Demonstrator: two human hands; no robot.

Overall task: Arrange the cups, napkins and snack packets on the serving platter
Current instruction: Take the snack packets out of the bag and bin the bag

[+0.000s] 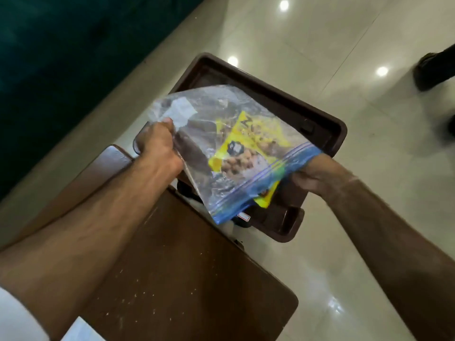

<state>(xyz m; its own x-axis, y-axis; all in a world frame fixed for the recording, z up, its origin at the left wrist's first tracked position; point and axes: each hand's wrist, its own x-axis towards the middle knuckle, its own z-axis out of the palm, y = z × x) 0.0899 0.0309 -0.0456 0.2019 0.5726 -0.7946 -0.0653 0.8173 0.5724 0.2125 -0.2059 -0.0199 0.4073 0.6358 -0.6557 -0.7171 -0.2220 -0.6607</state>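
Both hands hold a clear zip-top bag (pixel 221 153) above the brown serving platter (pixel 327 129), which rests on the far end of a dark wooden table (pixel 177 267) and juts out over the pale tiled floor (pixel 344 45). The left hand (pixel 157 146) is closed in a fist on the bag's sealed bottom corner, lifting it, while the right hand (pixel 317 173) pinches the blue zipper edge at the bag's mouth, which is tipped down toward the platter's near right corner. Inside the bag lies a yellow snack packet (pixel 243 146), and a second yellow packet (pixel 267 198) pokes out past the zipper, so the contents look about to slide out. The platter's far half is bare; its near part is hidden behind the bag, though something dark and a small white label seem to sit under the bag's mouth, too obscured to name. No cups or napkins are visible anywhere. By my reading the task is at an early stage: the snack packets are not yet laid out, and cups and napkins remain to be placed.
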